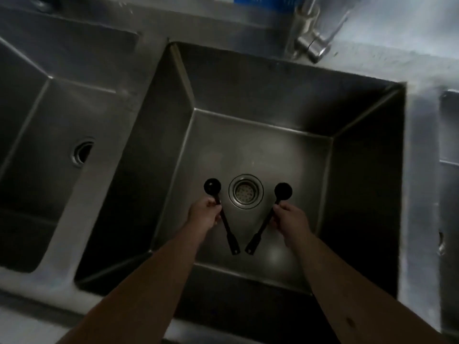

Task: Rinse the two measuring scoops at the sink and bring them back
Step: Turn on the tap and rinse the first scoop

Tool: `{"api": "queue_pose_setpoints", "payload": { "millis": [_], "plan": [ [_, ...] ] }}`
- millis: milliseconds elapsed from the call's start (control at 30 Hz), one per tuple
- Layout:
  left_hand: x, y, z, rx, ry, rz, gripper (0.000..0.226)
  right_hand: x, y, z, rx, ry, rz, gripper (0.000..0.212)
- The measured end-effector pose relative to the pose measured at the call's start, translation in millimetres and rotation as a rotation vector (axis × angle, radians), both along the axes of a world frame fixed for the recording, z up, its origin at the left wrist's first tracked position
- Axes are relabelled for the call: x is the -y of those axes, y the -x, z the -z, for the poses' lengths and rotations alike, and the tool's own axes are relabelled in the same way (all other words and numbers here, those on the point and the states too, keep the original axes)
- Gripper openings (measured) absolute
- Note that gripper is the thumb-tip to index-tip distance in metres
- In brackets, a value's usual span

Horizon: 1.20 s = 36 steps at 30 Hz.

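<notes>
Two black long-handled measuring scoops hang over the middle basin of a steel sink (367,170). My left hand (204,212) grips the left scoop (213,186) partway down its handle, bowl pointing away from me. My right hand (289,217) holds the right scoop (283,190) the same way. The two handle ends angle toward each other and form a V just below the round drain (246,193). No water is running.
A steel faucet (313,44) stands at the back right of the basin, its spout off to the right. A second basin with its own drain (83,151) lies to the left. A third basin edge (448,135) shows at far right. Something blue (250,0) sits behind the sink.
</notes>
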State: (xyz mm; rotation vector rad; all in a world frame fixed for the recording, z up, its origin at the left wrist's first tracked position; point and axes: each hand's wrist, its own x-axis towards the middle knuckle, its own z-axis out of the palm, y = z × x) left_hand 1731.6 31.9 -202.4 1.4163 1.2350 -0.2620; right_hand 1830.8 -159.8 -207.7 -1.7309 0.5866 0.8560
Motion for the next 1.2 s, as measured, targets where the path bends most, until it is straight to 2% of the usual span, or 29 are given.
{"api": "queue_pose_setpoints", "payload": {
  "millis": [233, 500, 567, 600, 667, 767, 833, 933, 1067, 1133, 1200],
  "plan": [
    [-3.2, -7.3, 64.6, -0.063, 0.066, -0.049, 0.015, -14.7, -1.4, 63.5, 0.008, 0.097, -0.002, 0.035],
    [-4.4, -6.0, 82.0, -0.073, 0.049, -0.068, 0.006, -19.6, 0.2, 87.3, 0.006, 0.178, 0.018, 0.04],
    [-6.5, -6.8, 78.9, -0.108, 0.054, -0.036, 0.006, -18.2, -0.2, 82.8, 0.026, 0.208, 0.008, 0.036],
    [-8.2, -6.5, 74.7, -0.131, 0.045, -0.021, 0.013, -16.4, 0.0, 76.9, 0.027, 0.219, 0.02, 0.03],
    [-13.8, -7.2, 59.3, -0.193, -0.028, 0.013, 0.023, -12.2, -0.7, 58.9, 0.021, 0.239, 0.03, 0.02],
    [-25.1, -21.7, 18.9, -0.186, -0.169, 0.055, 0.021, -8.6, -14.5, 15.3, 0.065, 0.302, -0.082, 0.025],
    [-32.6, -46.6, -16.5, -0.063, -0.179, 0.079, 0.024, -10.7, -39.4, -24.0, 0.15, 0.314, -0.148, 0.02],
    [-41.2, -97.4, -79.9, 0.155, -0.176, 0.121, 0.045, -24.1, -87.0, -92.6, 0.334, 0.29, -0.22, 0.017],
    [-43.0, -173.4, -167.7, 0.461, -0.23, 0.231, 0.048, -48.9, -161.0, -177.7, 0.59, 0.238, -0.124, 0.025],
    [-43.6, -212.8, -202.1, 0.563, -0.235, 0.322, 0.063, -65.2, -200.0, -205.6, 0.666, 0.219, -0.081, 0.019],
    [-44.0, -249.8, -225.2, 0.604, -0.23, 0.414, 0.076, -84.7, -235.7, -218.1, 0.662, 0.235, -0.052, 0.031]
  ]
}}
